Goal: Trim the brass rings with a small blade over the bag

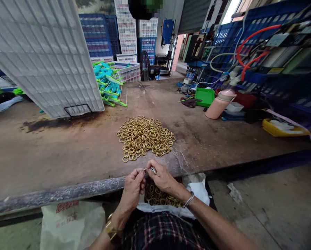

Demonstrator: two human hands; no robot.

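A heap of several small gold rings (144, 137) lies on the worn brown table (67, 152), just beyond its front edge. Both hands meet below that edge, over my lap. My left hand (133, 187) is closed in a pinch on a small ring. My right hand (162, 177) is also closed, its fingertips pinching a small shiny metal piece (153, 170) against the same spot. Under the hands an open white bag (197, 194) on my lap holds more gold rings (158, 198).
A big white plastic crate (44, 52) leans on the table at the left, with green-blue plastic parts (109, 85) behind it. A pink bottle (219, 104), green tray (204, 96) and yellow tray (283, 127) lie right. Stacked crates stand behind. Another white bag (72, 222) sits lower left.
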